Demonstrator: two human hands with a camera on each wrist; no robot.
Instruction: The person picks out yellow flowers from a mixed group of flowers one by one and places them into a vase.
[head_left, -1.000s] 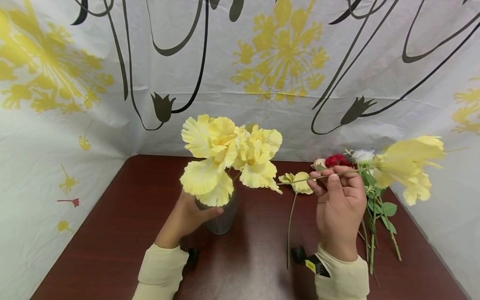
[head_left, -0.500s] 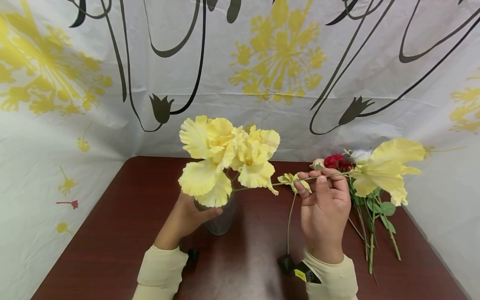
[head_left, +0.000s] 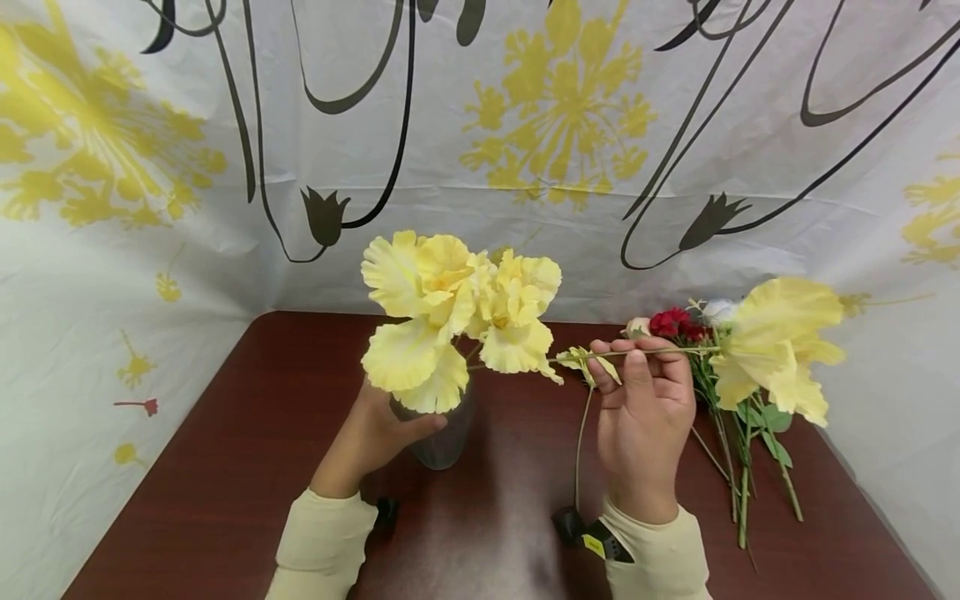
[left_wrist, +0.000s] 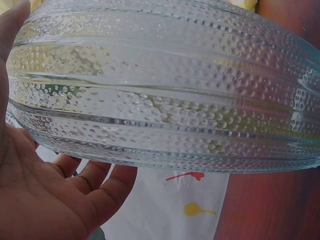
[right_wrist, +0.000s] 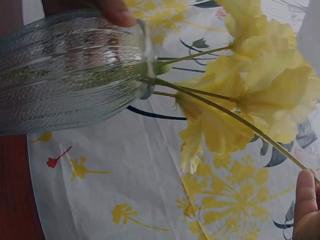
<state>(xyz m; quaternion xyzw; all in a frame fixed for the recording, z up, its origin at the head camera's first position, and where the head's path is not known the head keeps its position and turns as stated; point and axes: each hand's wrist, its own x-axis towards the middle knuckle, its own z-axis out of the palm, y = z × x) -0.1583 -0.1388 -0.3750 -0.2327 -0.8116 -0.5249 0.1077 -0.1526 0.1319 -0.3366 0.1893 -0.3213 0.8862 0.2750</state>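
My left hand [head_left: 378, 437] grips a clear textured glass vase [head_left: 442, 442] near its top; its dimpled ribs fill the left wrist view. Large ruffled yellow irises [head_left: 420, 354] stand in the vase and hide much of its mouth in the head view. To the right, my right hand [head_left: 647, 429] pinches the thin stem of another yellow iris [head_left: 780, 354], whose bloom points right. In the right wrist view this stem [right_wrist: 240, 119] slants down to the vase's mouth [right_wrist: 146, 65], its end at the opening. My right thumb [right_wrist: 306, 200] presses on the stem.
Another yellow flower with a long stem [head_left: 580, 442] lies on the dark red table [head_left: 225, 467], partly behind the right hand. At the right lie a red flower [head_left: 670, 322], a pale pink one, a white one and several green stems [head_left: 744, 483]. A printed sheet [head_left: 420, 167] hangs behind.
My right hand has moved left with the iris, bringing its stem to the vase; in the last half second it shifted only slightly. The left hand stays on the vase.
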